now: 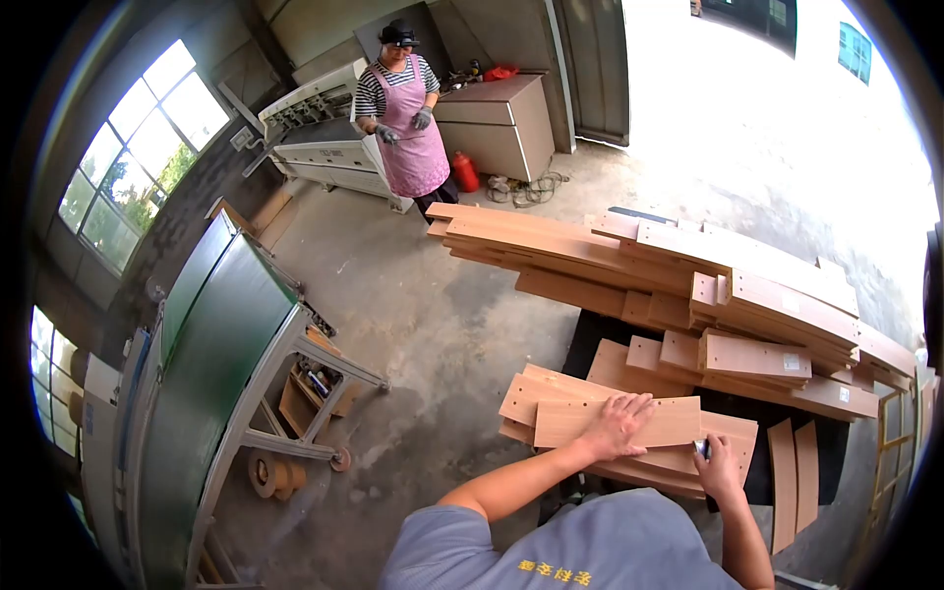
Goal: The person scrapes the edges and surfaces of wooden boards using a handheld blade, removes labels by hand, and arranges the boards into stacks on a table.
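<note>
My left hand (619, 426) lies flat with fingers stretched out on a light wooden board (565, 421), which rests on top of a low stack of boards (733, 430). Near the board's right end, my right hand (721, 464) is closed around a small silver-and-dark object (701, 448). Most of that object is hidden by the fingers, so its kind does not show. Small dark holes mark the ends of several boards in the stack.
Beyond my hands lie larger piles of boards (551, 236), some on a black sheet (826, 452). Two narrow boards (784, 482) lean at the right. A green-topped conveyor (216, 364) stands left. A person in a pink apron (413, 138) stands by a white machine (329, 162).
</note>
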Demonstrator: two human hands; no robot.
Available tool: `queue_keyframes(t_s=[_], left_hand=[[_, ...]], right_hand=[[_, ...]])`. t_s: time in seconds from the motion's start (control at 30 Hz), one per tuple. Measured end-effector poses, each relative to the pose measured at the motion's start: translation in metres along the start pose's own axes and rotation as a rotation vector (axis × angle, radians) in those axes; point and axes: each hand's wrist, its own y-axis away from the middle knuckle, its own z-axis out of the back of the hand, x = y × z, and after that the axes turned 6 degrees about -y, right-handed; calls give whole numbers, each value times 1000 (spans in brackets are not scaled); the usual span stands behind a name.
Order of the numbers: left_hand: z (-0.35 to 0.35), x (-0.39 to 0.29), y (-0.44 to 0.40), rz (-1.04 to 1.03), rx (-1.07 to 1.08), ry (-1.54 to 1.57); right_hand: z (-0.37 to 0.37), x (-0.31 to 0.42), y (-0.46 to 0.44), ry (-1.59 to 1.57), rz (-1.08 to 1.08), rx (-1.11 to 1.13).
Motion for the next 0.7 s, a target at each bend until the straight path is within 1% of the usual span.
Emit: queue_keyframes(t_s=[0.07, 0.1, 0.17, 0.3, 0.37, 0.5, 0.57, 0.6, 0.63, 0.7], left_hand=[[0, 0, 0, 0, 6, -5], [0, 0, 0, 1, 7, -12], [1, 0, 0, 0, 2, -2], [0, 0, 0, -2, -21, 12], [1, -1, 0, -3, -27, 18], [3, -1, 0, -13, -41, 19], [4, -1, -1, -17, -36, 24], [5, -1, -1, -18, -29, 27], [5, -1, -1, -23, -29, 26], [5, -1, 0, -20, -45, 34]], right_hand=[[-1, -4, -2, -3, 96, -24], [2, 1, -2, -4, 94, -23], [8, 17, 0, 29, 89, 64], [0, 18, -8, 18, 59, 55], [-6, 8, -18, -28, 119, 4], [-3, 12, -38, 2, 93, 62], [-4, 14, -53, -35, 184, -1], [-2, 18, -65, 20, 133, 40], [-5, 21, -76, 18, 131, 35], [-11, 23, -92, 34, 134, -173]])
